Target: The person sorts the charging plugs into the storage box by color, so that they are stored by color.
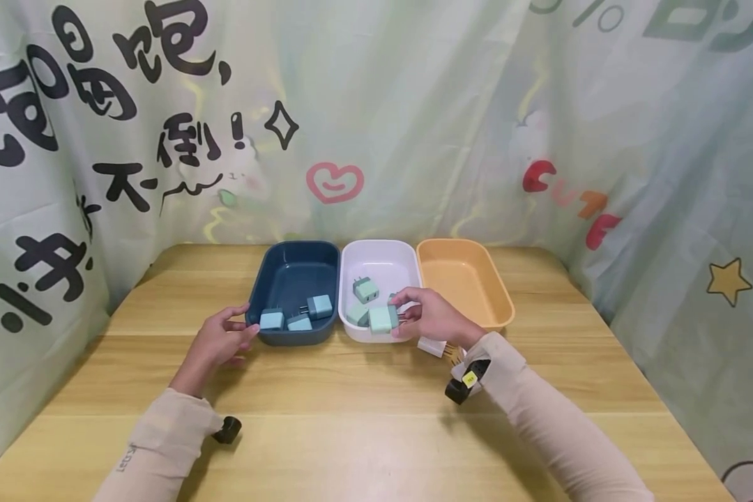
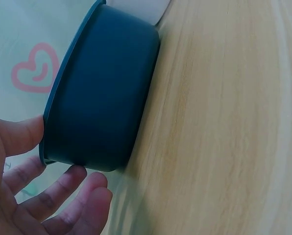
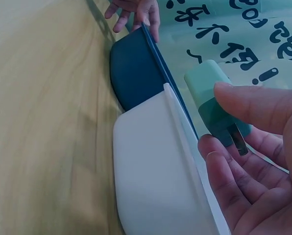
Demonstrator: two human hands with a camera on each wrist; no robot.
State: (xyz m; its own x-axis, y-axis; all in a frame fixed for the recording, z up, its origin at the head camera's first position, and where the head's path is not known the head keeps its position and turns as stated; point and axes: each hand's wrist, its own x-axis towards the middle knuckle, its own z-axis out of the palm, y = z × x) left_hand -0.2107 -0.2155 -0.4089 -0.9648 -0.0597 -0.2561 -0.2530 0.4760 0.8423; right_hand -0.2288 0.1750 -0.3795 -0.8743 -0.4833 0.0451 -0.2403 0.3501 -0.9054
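My right hand pinches a light green plug charger between thumb and fingers, over the front of the white bin. Its metal prongs point back toward the palm in the right wrist view. Two more green chargers lie inside that bin, with another bit of green showing behind the fingers. At the front left corner of the dark blue bin, my left hand holds the rim with thumb and index finger, the other fingers spread beside its wall. Several light blue plug chargers lie in the blue bin.
A yellow-orange bin stands at the right end of the row, side by side with the others on the wooden table. Behind the table hangs a printed curtain. A small white block shows below the right wrist.
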